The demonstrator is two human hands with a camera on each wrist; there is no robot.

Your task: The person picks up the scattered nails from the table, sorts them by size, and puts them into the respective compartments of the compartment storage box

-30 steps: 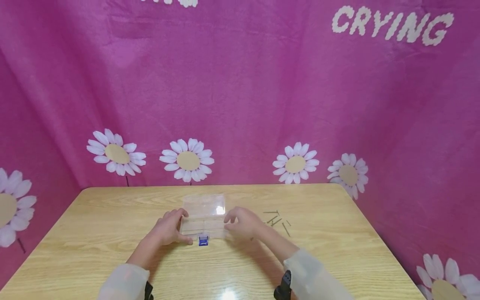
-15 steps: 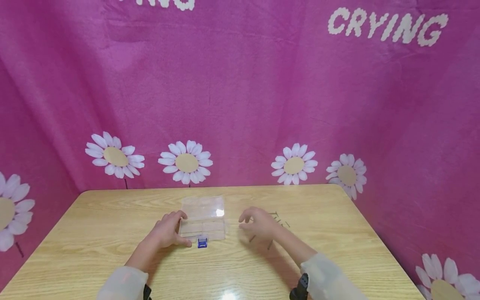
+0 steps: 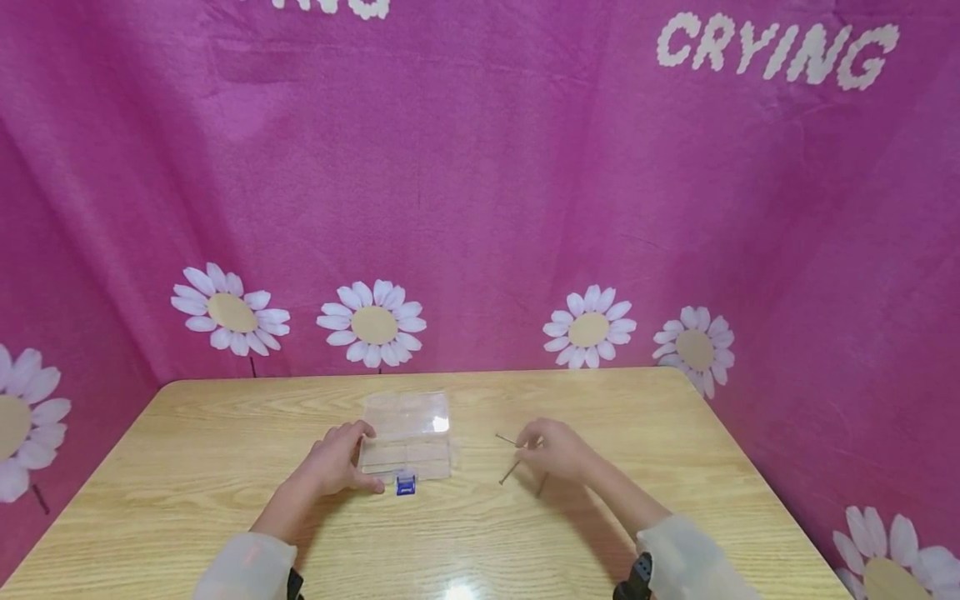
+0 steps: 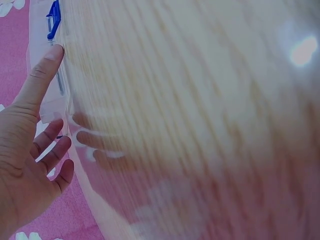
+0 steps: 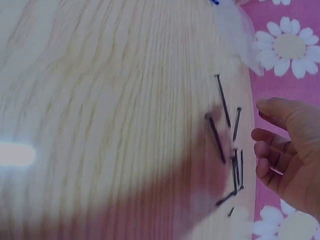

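Observation:
A clear plastic box point(image 3: 429, 457) lies with its lid point(image 3: 405, 414) folded back and a blue latch point(image 3: 406, 485) at its front. My left hand point(image 3: 337, 460) holds the box's left end, fingers at the side and thumb along the front near the latch; in the left wrist view the thumb point(image 4: 42, 75) touches the front edge. My right hand point(image 3: 558, 450) hovers over several loose nails point(image 3: 510, 472), fingers bent and apart. No nail shows between its fingers in the right wrist view, where dark nails point(image 5: 215, 137) lie scattered beside the hand.
The wooden table point(image 3: 405, 550) carries the box left of centre and the nails right of it. A pink cloth with daisies point(image 3: 480, 208) hangs behind the table and at both sides. A bright light reflection lies at the table's near side.
My right hand has moved from the box's right end out to the right, over the nails. My left hand has stayed at the box, which has barely moved.

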